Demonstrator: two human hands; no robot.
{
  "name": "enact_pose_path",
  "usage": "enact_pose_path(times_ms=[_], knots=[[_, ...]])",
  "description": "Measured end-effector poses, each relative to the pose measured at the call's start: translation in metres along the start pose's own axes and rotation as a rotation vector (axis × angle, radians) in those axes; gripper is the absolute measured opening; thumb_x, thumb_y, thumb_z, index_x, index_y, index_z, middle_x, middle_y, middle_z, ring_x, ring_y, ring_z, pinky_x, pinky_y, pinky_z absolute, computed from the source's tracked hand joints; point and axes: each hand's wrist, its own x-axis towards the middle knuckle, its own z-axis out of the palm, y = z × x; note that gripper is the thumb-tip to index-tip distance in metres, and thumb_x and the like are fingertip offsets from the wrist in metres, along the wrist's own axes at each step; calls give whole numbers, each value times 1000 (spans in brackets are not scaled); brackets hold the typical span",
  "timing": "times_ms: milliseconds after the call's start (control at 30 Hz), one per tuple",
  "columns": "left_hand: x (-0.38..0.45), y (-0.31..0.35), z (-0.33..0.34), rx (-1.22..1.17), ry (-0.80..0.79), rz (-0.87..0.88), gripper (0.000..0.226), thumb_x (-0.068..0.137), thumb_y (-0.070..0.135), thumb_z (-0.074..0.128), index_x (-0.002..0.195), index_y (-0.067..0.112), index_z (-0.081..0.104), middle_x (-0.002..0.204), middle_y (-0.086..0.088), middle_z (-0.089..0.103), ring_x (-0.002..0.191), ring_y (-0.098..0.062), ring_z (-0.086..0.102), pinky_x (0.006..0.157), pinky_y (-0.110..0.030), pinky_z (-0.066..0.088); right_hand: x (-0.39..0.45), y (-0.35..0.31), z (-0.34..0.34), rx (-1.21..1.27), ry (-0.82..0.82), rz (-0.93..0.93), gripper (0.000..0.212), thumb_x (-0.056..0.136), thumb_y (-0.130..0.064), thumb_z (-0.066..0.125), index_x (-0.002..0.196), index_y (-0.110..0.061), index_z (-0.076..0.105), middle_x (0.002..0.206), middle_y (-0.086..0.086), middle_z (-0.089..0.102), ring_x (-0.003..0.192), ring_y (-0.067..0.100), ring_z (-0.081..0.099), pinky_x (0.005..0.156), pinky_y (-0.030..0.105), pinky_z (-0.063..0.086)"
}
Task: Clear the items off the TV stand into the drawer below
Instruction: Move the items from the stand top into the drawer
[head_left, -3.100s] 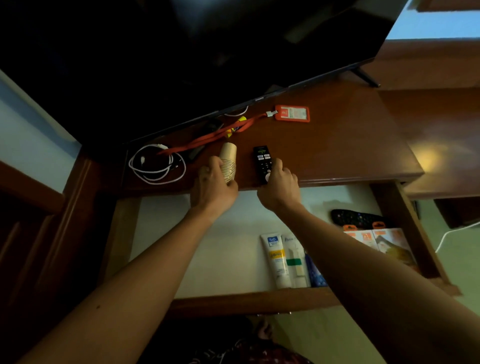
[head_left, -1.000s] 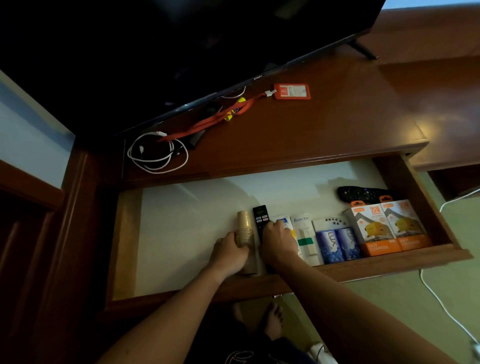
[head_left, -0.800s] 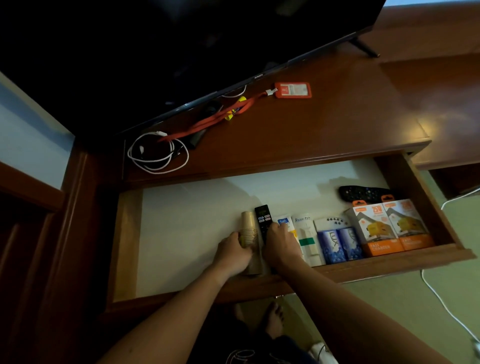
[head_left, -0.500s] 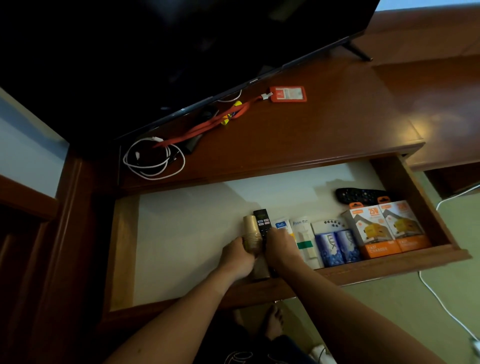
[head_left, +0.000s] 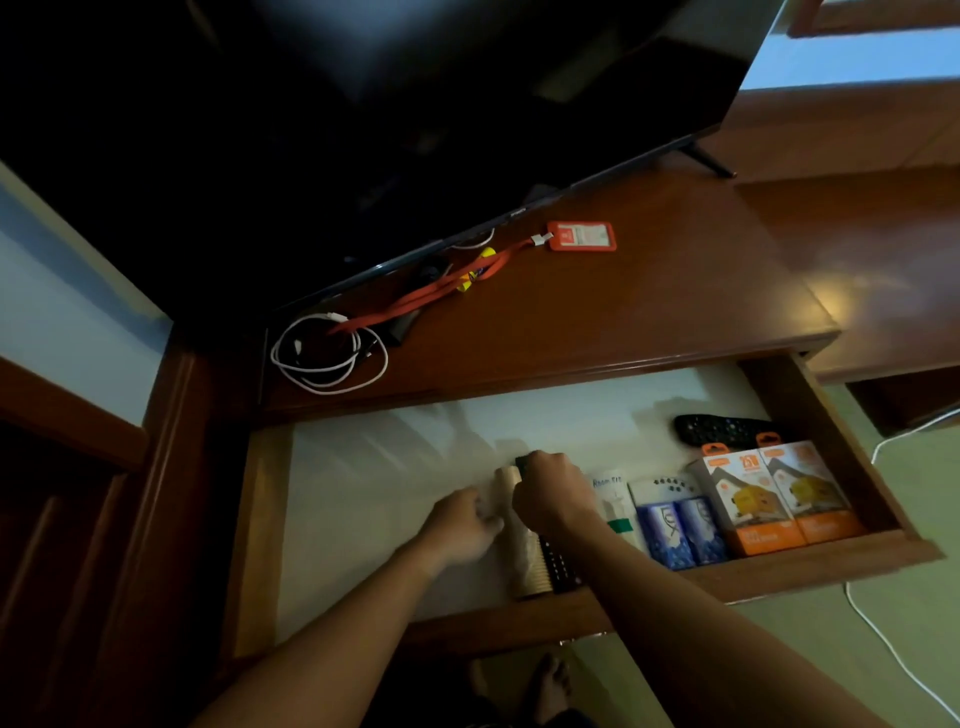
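Paper cups (head_left: 522, 540), stacked and lying on their side, rest in the open drawer (head_left: 810, 564) at the lower centre of the frame, their wide end near the drawer's front wall. A black remote (head_left: 558, 564) lies just beside them on the right, touching or nearly so. The left hand (head_left: 460, 525) sits against the left side of the cups with its fingers curled toward them; blur hides whether its grip is clenched on the stack or released. The right hand (head_left: 553, 491) is curled over the far end of the remote, grasping it.

To the right in the drawer lie a white tube (head_left: 613, 499), a blue packet (head_left: 675, 525), two orange boxes (head_left: 774, 496) and a second dark remote (head_left: 722, 430) behind them.

On the bench (head_left: 649, 312) above, at centre frame, lie a coiled white cable (head_left: 327, 358) and an orange lanyard (head_left: 415, 299) leading to an orange card holder (head_left: 582, 236), under the edge of the television (head_left: 415, 104).
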Motion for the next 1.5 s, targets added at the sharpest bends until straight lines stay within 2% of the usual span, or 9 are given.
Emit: enact_pose_path(times_ms=[100,200,400,733,900,1133,1300,1400,1500], knots=[[-2,1,-29,3,157,57,41,95,29,62,133,15,55,133,-5,60,120,-22,57,97,-33,48,4,-21,-13,-21,43,-55,12,92,-16,53,96,-7,61,94,11,65,76,26,58,65,33,49],[-5,0,-74,26,439,102,34,96,28,58,129,26,55,126,4,58,107,-18,60,91,-39,53,8,-40,-19,-25,64,-96,8,91,-10,48,88,-10,55,88,8,60,71,24,53,61,30,42],[9,-10,-170,95,795,132,33,94,21,59,128,21,60,127,-4,54,108,-28,60,84,-44,55,22,-72,-11,4,74,-185,25,95,-14,49,115,-10,64,105,9,69,86,22,64,73,32,54],[49,-13,-229,302,727,-32,26,101,31,51,125,22,59,129,-9,55,117,-33,55,90,-46,48,43,-119,-3,28,139,-300,24,91,-12,50,111,-12,64,108,8,67,91,26,63,77,38,55],[59,-17,-236,266,705,21,25,102,26,52,124,19,59,124,-8,63,114,-32,59,82,-41,47,58,-143,-5,14,205,-457,19,90,-14,52,107,-13,62,101,6,59,92,26,57,75,40,53],[60,-26,-251,304,717,115,24,100,23,55,122,21,65,119,-6,67,109,-27,62,82,-37,51,78,-170,-7,-156,299,-674,46,84,-16,61,129,-17,55,128,6,52,115,28,46,92,42,42],[58,-16,-272,355,871,224,22,102,19,51,116,14,67,115,-10,65,104,-28,62,82,-36,49,91,-185,-17,-254,210,-839,63,84,-29,65,142,-20,41,147,3,43,135,28,34,107,51,30],[60,-18,-279,274,858,258,21,100,17,55,117,14,66,113,-9,67,105,-27,64,87,-39,54,102,-193,-15,-342,117,-830,78,84,-44,63,151,-22,29,154,2,35,142,28,26,111,55,25],[61,-22,-276,180,833,310,23,100,13,55,122,16,61,118,-7,65,109,-21,62,86,-29,51,106,-193,-14,-421,81,-819,82,83,-52,62,152,-23,29,152,2,37,142,28,23,111,56,23]])
